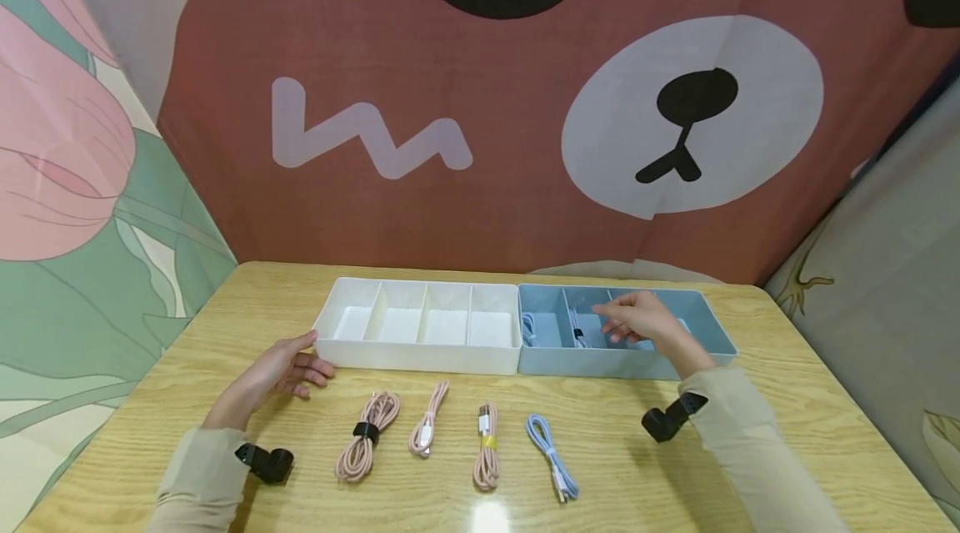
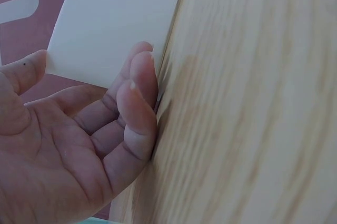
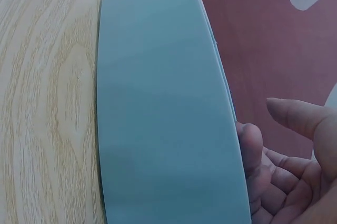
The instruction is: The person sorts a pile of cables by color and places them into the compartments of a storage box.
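A white four-compartment box (image 1: 420, 356) and a blue divided box (image 1: 600, 362) stand end to end on the table. My left hand (image 1: 288, 366) is at the white box's left end, its thumb at the corner and its fingers loosely bent near the wood. Above the blue box hovers my right hand (image 1: 637, 320), thumb and fingers apart and holding nothing. In the right wrist view, the blue front wall hides part of those fingers. One blue cable (image 1: 529, 329) lies in the leftmost blue compartment, and a bundled cable (image 1: 578, 331) with a dark tie is in the second.
In front of the boxes lie a pink cable with a black strap (image 1: 360, 441), a smaller pink cable (image 1: 429, 420), a pink cable with a yellow tie (image 1: 487, 450) and a loose blue cable (image 1: 551, 458). A patterned cloth (image 1: 510, 216) hangs behind the table.
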`<state>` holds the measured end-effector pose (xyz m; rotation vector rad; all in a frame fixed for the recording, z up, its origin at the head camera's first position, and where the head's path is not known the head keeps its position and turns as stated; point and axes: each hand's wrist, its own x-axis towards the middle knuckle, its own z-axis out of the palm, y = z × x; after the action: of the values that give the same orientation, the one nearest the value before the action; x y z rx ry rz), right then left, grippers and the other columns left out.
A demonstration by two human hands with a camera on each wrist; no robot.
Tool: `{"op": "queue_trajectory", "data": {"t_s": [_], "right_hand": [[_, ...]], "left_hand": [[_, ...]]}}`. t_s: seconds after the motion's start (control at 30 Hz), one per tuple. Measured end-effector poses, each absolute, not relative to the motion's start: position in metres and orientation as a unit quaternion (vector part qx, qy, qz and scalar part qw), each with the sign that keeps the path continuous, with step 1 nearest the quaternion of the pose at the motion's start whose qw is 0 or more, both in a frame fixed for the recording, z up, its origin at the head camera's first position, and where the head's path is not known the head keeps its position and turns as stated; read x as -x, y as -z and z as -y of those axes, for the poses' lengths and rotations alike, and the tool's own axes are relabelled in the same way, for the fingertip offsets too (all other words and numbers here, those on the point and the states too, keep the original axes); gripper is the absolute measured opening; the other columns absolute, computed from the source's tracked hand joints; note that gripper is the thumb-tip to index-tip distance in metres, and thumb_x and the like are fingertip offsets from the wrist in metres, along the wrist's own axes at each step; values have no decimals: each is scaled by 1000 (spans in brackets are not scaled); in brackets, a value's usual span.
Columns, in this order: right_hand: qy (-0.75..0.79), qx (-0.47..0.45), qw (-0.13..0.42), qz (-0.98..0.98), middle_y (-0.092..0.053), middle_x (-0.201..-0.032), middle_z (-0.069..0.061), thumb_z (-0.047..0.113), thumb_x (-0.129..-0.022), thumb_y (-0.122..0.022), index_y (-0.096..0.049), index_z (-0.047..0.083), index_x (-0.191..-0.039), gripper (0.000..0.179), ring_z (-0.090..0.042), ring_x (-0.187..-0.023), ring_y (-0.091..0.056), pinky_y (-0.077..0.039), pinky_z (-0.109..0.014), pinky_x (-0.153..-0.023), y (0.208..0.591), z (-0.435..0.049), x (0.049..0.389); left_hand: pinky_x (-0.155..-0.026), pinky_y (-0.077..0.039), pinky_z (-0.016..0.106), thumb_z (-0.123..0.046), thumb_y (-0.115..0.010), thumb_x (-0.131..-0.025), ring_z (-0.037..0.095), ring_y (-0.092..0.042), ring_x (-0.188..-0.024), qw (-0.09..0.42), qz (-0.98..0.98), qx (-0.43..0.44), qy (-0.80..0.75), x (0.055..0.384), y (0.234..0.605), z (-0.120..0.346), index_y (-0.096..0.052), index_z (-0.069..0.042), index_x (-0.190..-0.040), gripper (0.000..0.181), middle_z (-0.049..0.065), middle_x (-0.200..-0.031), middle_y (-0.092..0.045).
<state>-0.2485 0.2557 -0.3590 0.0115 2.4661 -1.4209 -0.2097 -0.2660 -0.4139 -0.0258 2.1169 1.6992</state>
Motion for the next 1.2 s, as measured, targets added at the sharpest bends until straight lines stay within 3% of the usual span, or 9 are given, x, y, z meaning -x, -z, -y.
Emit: {"op": "queue_trajectory", "data": {"t_s": [0.33,0.67,0.93,1.2], "right_hand": [[495,23,120,-860,-65,-79,-10,33,-91,-58,-57,-9,-113,48,-15,-62,-59,-45,-26,-54,359,-257,240],[530,19,128,-838,-65,-78,-7,35,-90,-59,-53,-10,-117,53,-12,-62,-60,-45,-26,-55,352,-256,229],[533,17,128,-836,-65,-75,-7,34,-90,-59,-57,-9,-108,46,-15,-63,-61,-48,-29,-58,351,-253,220],[530,32,130,-838,-65,-77,-9,31,-91,-58,-56,-8,-112,44,-19,-65,-62,-48,-30,-58,349,-251,210]], "left_hand": [[-63,-50,32,-45,-30,-99,17,-62,-75,212,-768,10,-604,209,412,264,-54,4,-106,54,4,-85,-67],[-64,-50,31,-47,-32,-98,16,-62,-75,207,-767,9,-607,210,414,266,-58,4,-101,57,4,-84,-68],[-62,-50,31,-46,-32,-98,16,-62,-73,217,-752,-9,-622,208,414,268,-54,-3,-89,49,5,-85,-67],[-62,-50,31,-46,-32,-98,16,-62,-73,213,-756,-2,-619,209,414,267,-55,-3,-88,49,5,-85,-67]]}}
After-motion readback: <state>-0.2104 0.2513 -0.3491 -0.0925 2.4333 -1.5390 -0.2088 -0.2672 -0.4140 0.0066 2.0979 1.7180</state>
